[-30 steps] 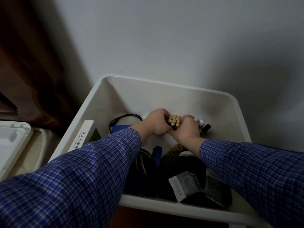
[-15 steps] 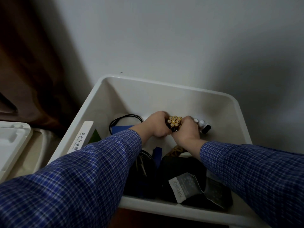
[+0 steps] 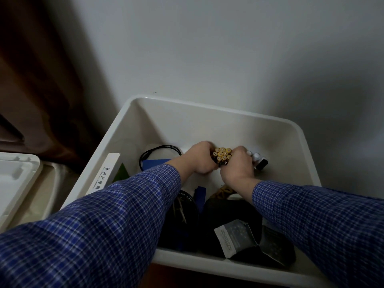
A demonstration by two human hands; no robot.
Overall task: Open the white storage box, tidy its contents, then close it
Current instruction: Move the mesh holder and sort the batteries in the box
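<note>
- White storage box point(image 3: 209, 118), one: open, against the wall.
- Lid point(image 3: 14, 177), one: lying to the box's left.
- Dark pouches point(image 3: 228, 217), two: near end of box.
- Left hand point(image 3: 200, 160) and right hand point(image 3: 236, 169): fingers curled, clamping the bundle between them.
- Bundle of batteries point(image 3: 222, 154), one: about ten yellow tips up, at the box's far end.

Your left hand point(image 3: 200, 160) and right hand point(image 3: 237, 168), arms in blue checked sleeves reaching forward and down, meet knuckles-up with fingers curled around one bundle held between them.
</note>
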